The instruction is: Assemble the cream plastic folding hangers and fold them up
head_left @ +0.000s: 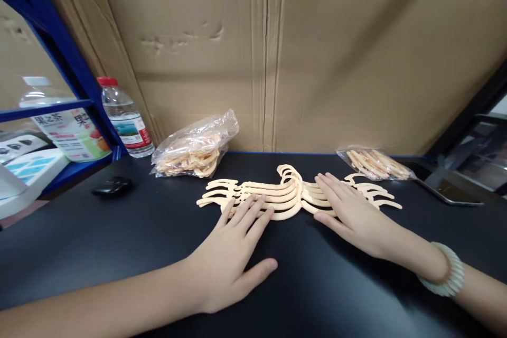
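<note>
Several beige plastic clothes hangers [287, 215] lie nested in a row on the black table, their hooks pointing toward the cardboard. The hangers' arms spread left and right and end in curved, claw-like tips. My left hand [233, 248] rests with fingers spread over the hangers' left side, thumb stretched out over the table. Over their right side lies my right hand [358, 216], flat, fingers extended and thumb apart. Neither hand grips anything. Parts of the hangers are hidden under both hands. On my right wrist is a pale green bead bracelet [446, 269].
Behind the hangers stand a clear bag [194, 148] of beige plastic pieces and a flatter bag [376, 162] to the right. A phone [447, 185] lies at right. To the left are a black mouse [112, 186], a water bottle [125, 119] and a blue shelf [85, 103]. Cardboard [190, 37] closes off the back.
</note>
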### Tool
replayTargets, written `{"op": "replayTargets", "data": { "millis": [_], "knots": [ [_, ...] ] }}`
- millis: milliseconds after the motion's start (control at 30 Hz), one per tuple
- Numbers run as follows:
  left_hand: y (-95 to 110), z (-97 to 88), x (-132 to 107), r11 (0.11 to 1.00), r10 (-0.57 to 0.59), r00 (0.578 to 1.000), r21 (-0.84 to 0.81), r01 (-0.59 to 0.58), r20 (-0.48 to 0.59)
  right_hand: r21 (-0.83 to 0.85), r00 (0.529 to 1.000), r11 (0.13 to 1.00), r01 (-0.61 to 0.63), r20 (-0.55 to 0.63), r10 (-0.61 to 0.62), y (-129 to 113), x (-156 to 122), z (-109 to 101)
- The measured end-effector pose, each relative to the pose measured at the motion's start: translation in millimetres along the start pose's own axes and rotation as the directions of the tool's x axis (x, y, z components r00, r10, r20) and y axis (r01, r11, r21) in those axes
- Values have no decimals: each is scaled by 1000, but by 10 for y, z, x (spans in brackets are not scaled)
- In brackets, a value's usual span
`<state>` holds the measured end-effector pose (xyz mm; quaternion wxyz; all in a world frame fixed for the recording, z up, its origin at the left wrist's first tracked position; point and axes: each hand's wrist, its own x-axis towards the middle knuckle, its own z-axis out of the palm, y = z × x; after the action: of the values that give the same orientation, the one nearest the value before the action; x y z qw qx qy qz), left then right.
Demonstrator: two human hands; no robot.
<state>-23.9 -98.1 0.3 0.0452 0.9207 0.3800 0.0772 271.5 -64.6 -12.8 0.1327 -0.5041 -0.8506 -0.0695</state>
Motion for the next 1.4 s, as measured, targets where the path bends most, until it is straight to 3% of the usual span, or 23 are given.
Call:
{"op": "replayTargets", "data": {
  "millis": [167, 433, 600, 767, 1033, 1300, 1400],
  "knots": [
    [-70, -45, 51, 999, -25, 998, 37, 22, 59, 3, 993, 1000, -16, 115, 15, 42, 24, 97],
    [-180, -81, 262, 997, -22, 997, 82, 16, 70, 25, 995, 998, -50, 91, 47, 56, 202, 75],
    [-218, -87, 348, 990, -88, 991, 120, 76, 96, 28, 989, 995, -94, 113, 90, 98, 306, 88],
    [-231, -96, 417, 988, -112, 988, 119, 100, 104, 44, 994, 998, -55, 93, 50, 153, 393, 93],
    [-293, -53, 556, 984, -116, 993, 142, 111, 29, 36, 994, 997, -63, 96, 60, 293, 550, 159],
    [-293, -15, 534, 983, -113, 994, 144, 112, -3, 29, 995, 997, -76, 69, 74, 258, 489, 125],
    [-227, -90, 546, 994, -36, 986, 94, 52, -163, 27, 995, 996, -85, 50, 84, 229, 465, 95]
  ]
}}
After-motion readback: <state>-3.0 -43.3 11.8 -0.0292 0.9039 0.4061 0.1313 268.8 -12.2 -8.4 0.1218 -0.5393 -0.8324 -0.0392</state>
